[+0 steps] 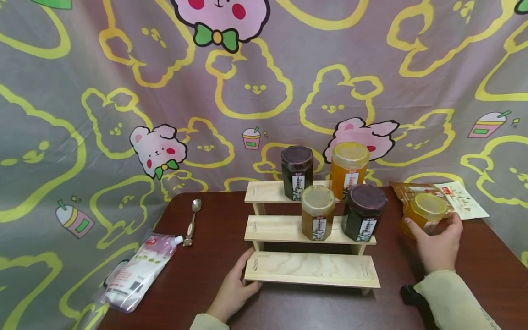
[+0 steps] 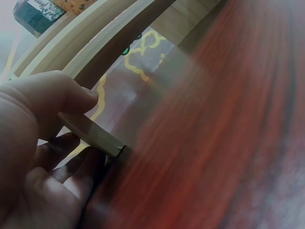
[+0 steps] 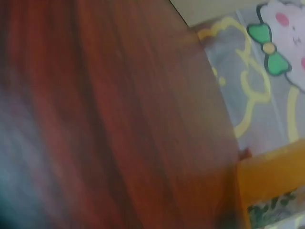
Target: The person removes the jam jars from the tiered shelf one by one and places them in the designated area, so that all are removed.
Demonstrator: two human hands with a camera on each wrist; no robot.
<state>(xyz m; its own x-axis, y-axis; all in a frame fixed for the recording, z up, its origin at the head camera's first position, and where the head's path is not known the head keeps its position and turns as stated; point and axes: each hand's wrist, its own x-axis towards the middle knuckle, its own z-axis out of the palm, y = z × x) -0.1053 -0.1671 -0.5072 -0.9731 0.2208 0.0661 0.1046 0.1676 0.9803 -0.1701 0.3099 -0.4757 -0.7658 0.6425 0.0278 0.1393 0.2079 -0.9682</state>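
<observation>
A three-step wooden display stand (image 1: 313, 268) stands on the table, and my left hand (image 1: 233, 292) grips the left end of its lowest step. The left wrist view shows the thumb (image 2: 78, 98) on the stand's edge, with the other fingers curled beside its leg. My right hand (image 1: 441, 247) holds a jar of orange preserve (image 1: 426, 208) with a yellowish lid, right of the stand. On the top step are a dark jar (image 1: 297, 172) and an orange jar (image 1: 349, 169). The middle step bears an amber jar (image 1: 317, 213) and another dark jar (image 1: 364, 213).
Behind the held jar lie a brown packet (image 1: 400, 192) and a pale packet (image 1: 466, 199). At the left are a spoon (image 1: 192, 222) and a spouted pouch (image 1: 140, 272). A patterned curtain (image 1: 222, 160) hangs close behind the dark-red table (image 1: 214, 261).
</observation>
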